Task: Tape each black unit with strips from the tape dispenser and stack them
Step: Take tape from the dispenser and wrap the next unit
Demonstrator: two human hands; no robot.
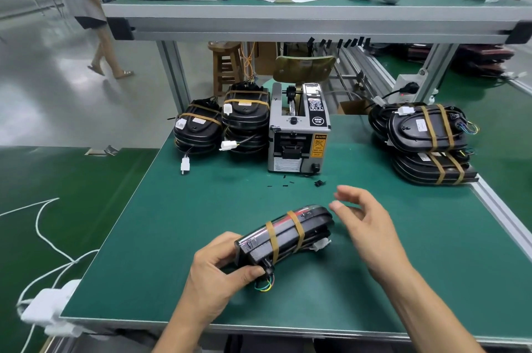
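The black unit (285,234), wearing two tape bands, lies well in front of the tape dispenser (298,134); the left hand (214,275) grips its end, the right hand (362,223) hovers relaxed beside it. Taping looks done; stacking it likely follows.

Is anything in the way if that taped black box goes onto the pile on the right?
Nothing visible blocks it. The left hand grips the taped black unit, and only bare green table lies between it and the right stack.
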